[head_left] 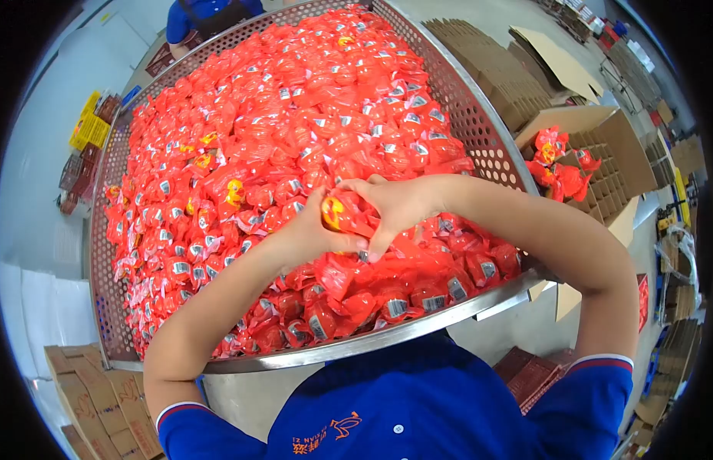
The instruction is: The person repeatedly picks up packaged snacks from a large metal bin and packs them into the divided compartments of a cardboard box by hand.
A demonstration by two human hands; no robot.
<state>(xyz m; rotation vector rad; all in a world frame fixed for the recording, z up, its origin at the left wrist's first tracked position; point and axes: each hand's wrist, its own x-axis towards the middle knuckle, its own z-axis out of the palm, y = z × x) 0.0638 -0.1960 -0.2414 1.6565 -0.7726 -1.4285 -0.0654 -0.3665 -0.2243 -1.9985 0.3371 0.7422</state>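
Observation:
A large perforated metal bin (490, 146) is heaped with small red plastic packets (295, 123), many with barcode labels. Over its near part, my left hand (314, 230) and my right hand (395, 205) are curved round one red packet with a yellow duck print (335, 213). My left fingers and thumb wrap its left side, and my right fingers and thumb close on its right side. More packets lie directly beneath both hands.
An open carton with dividers (602, 176) holding a few red packets stands at the right. Flat cardboard (487, 69) is stacked behind it. Brown cartons (103, 399) sit at lower left. Another person (210, 15) stands beyond the bin's far edge.

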